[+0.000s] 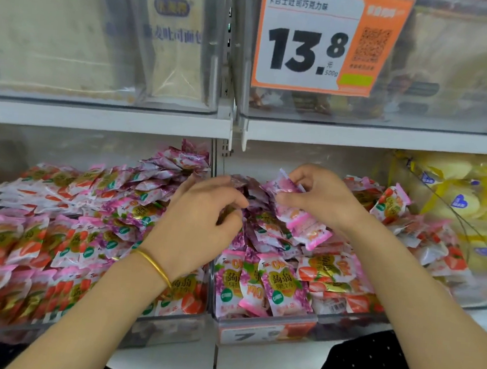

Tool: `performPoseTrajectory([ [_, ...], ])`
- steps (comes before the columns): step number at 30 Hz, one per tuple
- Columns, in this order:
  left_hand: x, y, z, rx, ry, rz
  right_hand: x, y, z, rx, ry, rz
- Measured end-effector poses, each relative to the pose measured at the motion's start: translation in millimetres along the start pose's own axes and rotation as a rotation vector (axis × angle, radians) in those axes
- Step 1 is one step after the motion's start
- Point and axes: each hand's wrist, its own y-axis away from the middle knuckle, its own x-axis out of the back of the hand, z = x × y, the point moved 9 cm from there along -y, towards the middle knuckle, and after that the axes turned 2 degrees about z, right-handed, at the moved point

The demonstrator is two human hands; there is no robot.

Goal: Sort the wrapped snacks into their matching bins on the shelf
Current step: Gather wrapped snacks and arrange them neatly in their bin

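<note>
Glossy wrappers, clear plastic, matt white shelving.
The pink-and-purple snack wrappers (274,287) looked like shiny film; the clear plastic bins (351,321) were smooth, and the thin gold bangle (152,264) gleamed like polished metal.

Pink, red and purple wrappers under an orange price card

The strawberry snacks (24,247) on the left are white and pink with red berries, gold hearts and green round marks; the grape snacks (280,287) in the middle are purple-flowered with pink edges and the same gold hearts; the pale pink packets (309,231) in the right hand (323,197) are pink and white; the yellow packs (470,201) on the far right carry blue hearts; the price card (331,39) is orange and white with black numerals and a green patch; the bangle (152,264) is gold; the shelf (95,118) is white; the garment (367,368) is black with small pale dots
</note>
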Motion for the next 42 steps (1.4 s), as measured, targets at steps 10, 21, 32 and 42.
performPoseTrajectory([
  [10, -22, 1, -2, 0.019, -0.265, -0.278, -43, 1, 9, -0.203, 0.053, -0.134],
  [21, -43, -3, 9, -0.021, -0.647, -0.496, -5, 1, 11, -0.156, 0.128, -0.126],
  [32, -63, -9, 14, -0.102, -0.781, -0.546, -9, 9, 12, 0.032, 0.285, -0.128],
  [42, -81, 27, 60, -0.245, -0.611, -0.523, 4, 83, 33, 0.033, 0.674, -0.583],
])
